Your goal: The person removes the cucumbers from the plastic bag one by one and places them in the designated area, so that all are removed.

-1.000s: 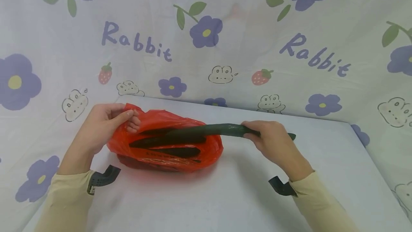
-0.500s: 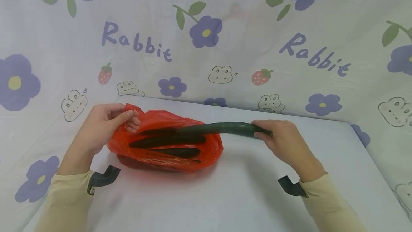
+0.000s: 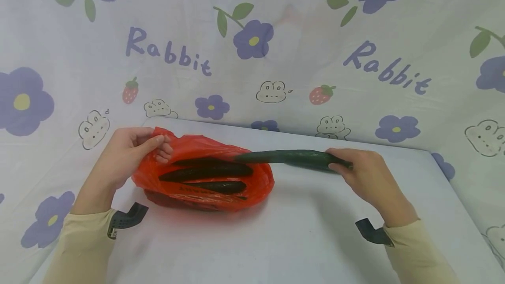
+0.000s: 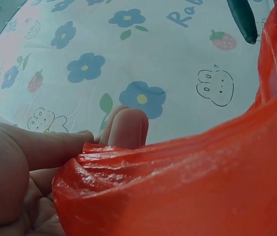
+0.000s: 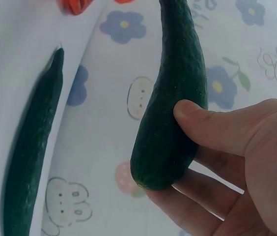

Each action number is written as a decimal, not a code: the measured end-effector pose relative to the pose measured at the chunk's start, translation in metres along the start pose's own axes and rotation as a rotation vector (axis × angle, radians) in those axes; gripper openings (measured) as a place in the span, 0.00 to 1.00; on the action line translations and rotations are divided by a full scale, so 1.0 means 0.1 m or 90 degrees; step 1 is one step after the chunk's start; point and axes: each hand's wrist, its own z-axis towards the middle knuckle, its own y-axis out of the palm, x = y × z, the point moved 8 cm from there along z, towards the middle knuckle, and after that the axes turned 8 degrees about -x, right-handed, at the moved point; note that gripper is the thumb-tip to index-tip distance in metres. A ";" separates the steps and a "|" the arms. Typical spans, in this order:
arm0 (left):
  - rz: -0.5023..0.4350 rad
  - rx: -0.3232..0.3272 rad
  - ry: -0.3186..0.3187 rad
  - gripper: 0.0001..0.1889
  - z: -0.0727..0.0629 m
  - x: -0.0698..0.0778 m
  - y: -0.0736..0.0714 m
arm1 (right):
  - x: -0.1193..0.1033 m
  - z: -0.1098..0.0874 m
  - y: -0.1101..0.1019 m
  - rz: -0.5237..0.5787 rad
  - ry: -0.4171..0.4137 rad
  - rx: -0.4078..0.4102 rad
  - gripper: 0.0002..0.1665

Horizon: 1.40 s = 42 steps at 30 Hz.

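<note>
A: State the condition of the left hand [image 3: 128, 148].

B: Thumb and fingers pinch the gathered rim of the red bag [image 4: 197, 182]. The hold is at the edge only, probably because a raised edge keeps the mouth wide and steadies thin plastic that would otherwise sag.

A: Contents of that bag?

B: Dark green bagged cucumbers [image 3: 207, 172], lying lengthwise, to the right of the left fingers and apart from them. Two are plain; a further dark shape sits behind, so I cannot certify a count.

A: And the right hand [image 3: 367, 172]?

B: Gripping. It has the held cucumber [image 3: 289, 156] near its blunt end, thumb on one side, fingers supporting the other. I judge an end grip was chosen so that the long body clears the fingers.

A: Where does that body lie?

B: It runs from the right fingers toward the left ones, its far end above the bag's near-right mouth. Whether it touches plastic there, I cannot tell.

A: Anything else close to the right fingers?

B: A loose cucumber [image 5: 30, 147], flat on the white table [image 3: 292, 236], below those fingers and not touching them. It lies roughly in line with the held one, possibly for tidiness; nothing visible props it.
</note>
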 end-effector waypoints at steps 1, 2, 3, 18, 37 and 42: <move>0.000 0.001 -0.001 0.13 0.00 0.00 0.00 | 0.02 -0.01 -0.01 -0.003 0.000 0.005 0.21; -0.001 0.000 0.000 0.14 0.00 -0.01 0.00 | 0.04 -0.03 -0.02 -0.007 -0.001 0.007 0.21; -0.002 0.001 -0.001 0.14 0.00 -0.01 0.00 | 0.05 -0.04 -0.03 -0.010 -0.002 0.011 0.21; -0.007 -0.003 -0.008 0.14 0.02 0.00 0.02 | 0.33 -0.27 -0.17 -0.041 0.001 0.035 0.24; -0.031 -0.006 -0.007 0.14 0.01 -0.03 0.02 | 0.67 -0.45 -0.13 -0.051 0.075 0.020 0.22; -0.030 -0.005 -0.010 0.14 0.01 -0.05 0.01 | 0.71 -0.48 -0.07 -0.060 0.083 0.009 0.22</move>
